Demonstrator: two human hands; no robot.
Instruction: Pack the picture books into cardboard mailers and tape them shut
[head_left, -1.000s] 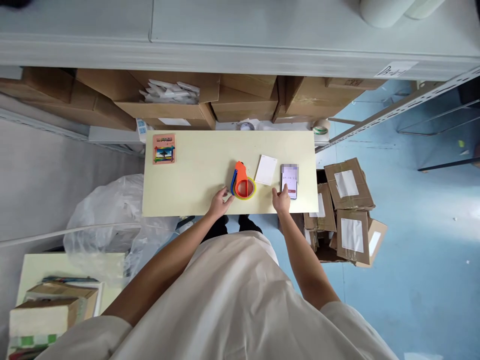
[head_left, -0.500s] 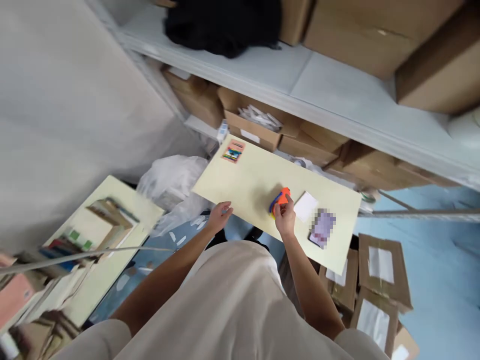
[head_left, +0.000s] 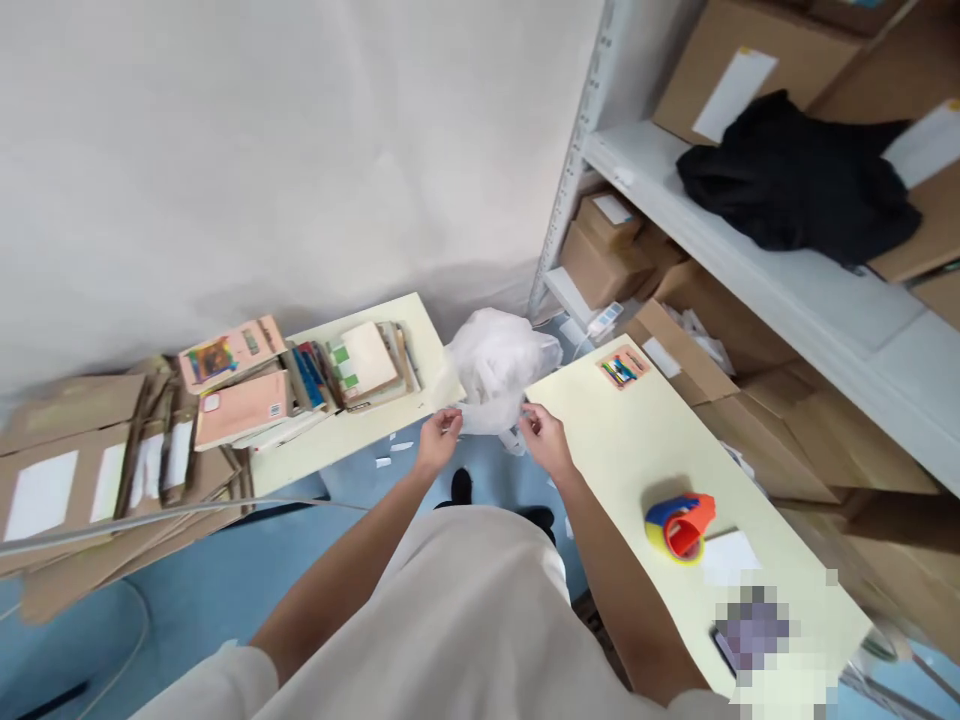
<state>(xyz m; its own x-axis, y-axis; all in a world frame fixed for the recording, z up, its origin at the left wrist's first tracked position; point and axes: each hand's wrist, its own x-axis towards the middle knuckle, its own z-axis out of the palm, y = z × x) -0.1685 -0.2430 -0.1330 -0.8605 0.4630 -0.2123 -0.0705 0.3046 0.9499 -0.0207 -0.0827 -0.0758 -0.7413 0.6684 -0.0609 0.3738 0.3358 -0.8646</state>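
Note:
My left hand (head_left: 441,440) is held out over the floor near the corner of the left table, fingers loosely bent and nothing visible in them. My right hand (head_left: 545,440) hovers by the near left corner of the cream table (head_left: 592,440), its fingers slightly curled and apart. Beyond and between both hands lies a crumpled white plastic bag (head_left: 499,350); whether the fingertips touch it is hard to tell. An orange, blue and yellow tape dispenser (head_left: 681,525) rests on the cream table, away from my right hand.
On the left table (head_left: 424,345) lie books (head_left: 367,360) and pink booklets (head_left: 244,405), with flattened cardboard (head_left: 67,430) beside them. A colourful card (head_left: 622,368), a white pad (head_left: 731,556) and a blurred-out phone (head_left: 750,630) lie on the right table. Shelves (head_left: 720,200) hold boxes and black cloth (head_left: 799,180).
The view has turned left. My right hand has let go of the tape dispenser and moved left, close to my left hand. The dispenser stays on the table.

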